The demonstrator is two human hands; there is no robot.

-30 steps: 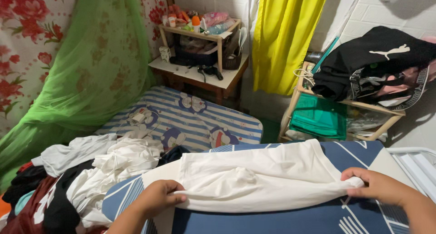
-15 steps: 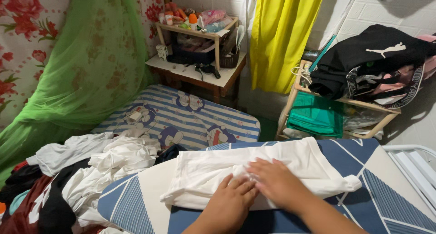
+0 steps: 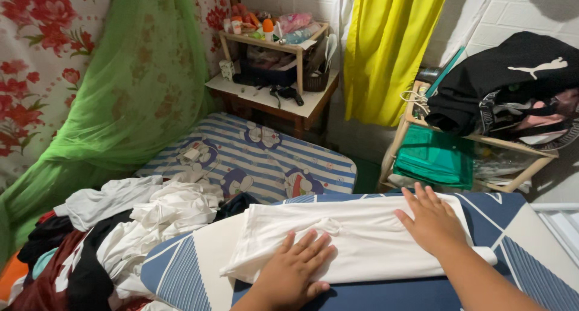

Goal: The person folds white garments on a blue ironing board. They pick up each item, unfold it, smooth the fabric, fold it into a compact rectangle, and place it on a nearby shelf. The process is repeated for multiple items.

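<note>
A folded white garment (image 3: 362, 238) lies lengthwise on a blue-and-white patterned board (image 3: 181, 269) that serves as the worktop. The left hand (image 3: 295, 272) and right hand (image 3: 431, 223) both rest flat and open on it, fingers spread, gripping nothing, apparently to press the folds flat. A heap of clothes (image 3: 120, 226) lies just left, on the bed (image 3: 271, 160).

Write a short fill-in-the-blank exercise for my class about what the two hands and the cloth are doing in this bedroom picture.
1. Both hands lie flat, palms down, on a folded ____ cloth garment.
2. The garment lies on a padded ironing board with a blue and ____ cover.
3. The left hand is ____ to the camera than the right hand.
4. The curtain by the wall is ____.

Missing words: white; white; nearer; yellow
</note>
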